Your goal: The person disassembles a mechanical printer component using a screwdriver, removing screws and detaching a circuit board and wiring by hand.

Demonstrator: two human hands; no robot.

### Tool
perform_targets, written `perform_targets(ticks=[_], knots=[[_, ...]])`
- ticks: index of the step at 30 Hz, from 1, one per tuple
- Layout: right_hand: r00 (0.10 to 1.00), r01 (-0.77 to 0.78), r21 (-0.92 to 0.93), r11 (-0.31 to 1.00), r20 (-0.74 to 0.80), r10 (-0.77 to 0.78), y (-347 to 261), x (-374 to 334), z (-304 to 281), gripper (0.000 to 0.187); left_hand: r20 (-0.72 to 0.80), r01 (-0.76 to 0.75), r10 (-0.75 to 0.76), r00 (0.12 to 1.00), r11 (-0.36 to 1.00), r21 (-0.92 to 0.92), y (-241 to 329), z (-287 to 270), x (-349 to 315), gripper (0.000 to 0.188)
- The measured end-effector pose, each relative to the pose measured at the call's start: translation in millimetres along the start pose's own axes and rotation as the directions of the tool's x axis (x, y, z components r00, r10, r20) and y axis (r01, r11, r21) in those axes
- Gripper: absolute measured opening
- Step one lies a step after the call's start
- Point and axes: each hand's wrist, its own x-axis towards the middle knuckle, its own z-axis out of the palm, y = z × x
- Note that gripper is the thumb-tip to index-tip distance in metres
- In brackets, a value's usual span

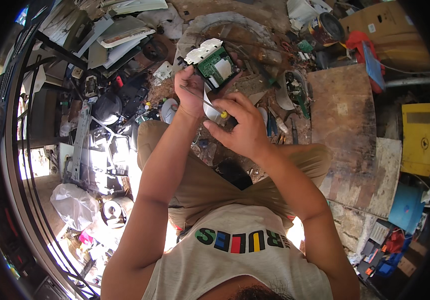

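Note:
My left hand [190, 95] is closed round a small electronic unit, a green circuit board [212, 67] in a black frame with a whitish bracket along its far side. The unit is tilted above the ground in front of my legs. From its near edge hangs a white flat ribbon cable [211, 111]. Between the thumb and fingers of my right hand [247, 129] is a screwdriver [224, 115] with a yellow end showing. Its thin shaft slants up and left across the cable toward my left wrist; my palm hides most of the handle.
Hand tools [281, 122] lie on the ground right of centre, beside a container of circuit boards [295, 90]. A wooden board [342, 110] and a yellow metal box [419, 140] are at the right. Scrap panels [125, 35], a plastic bag [75, 206] and loose parts crowd the left.

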Motion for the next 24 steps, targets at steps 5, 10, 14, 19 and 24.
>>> perform_targets(ticks=[5, 10, 14, 19, 24], knots=[[0.959, -0.284, 0.256, 0.924, 0.068, 0.276, -0.5, -5.2, -19.9, 0.029, 0.137, 0.113, -0.100, 0.986, 0.989, -0.093, 4.8, -4.4, 4.8, 0.086], [0.833, -0.542, 0.254, 0.801, 0.285, 0.473, 2.2, -8.9, -39.2, 0.023, 0.146, 0.086, -0.050, 0.988, 0.965, -0.249, 4.8, -2.1, 6.4, 0.088], [0.909, -0.366, 0.128, 0.922, 0.263, 0.324, 2.1, -26.9, -42.8, 0.029, 0.239, 0.115, -0.044, 0.970, 0.950, -0.290, 12.2, -3.3, 8.7, 0.097], [0.948, -0.214, 0.060, 0.975, 0.254, 0.193, 0.3, -27.7, -40.8, 0.034, 0.190, 0.077, -0.020, 0.981, 0.953, -0.294, 14.3, 1.1, 8.4, 0.100], [0.929, -0.266, 0.097, 0.959, 0.290, 0.229, 1.4, -25.6, -45.0, 0.033, 0.101, 0.025, 0.002, 0.995, 0.963, -0.268, 13.7, 5.8, 9.2, 0.095]])
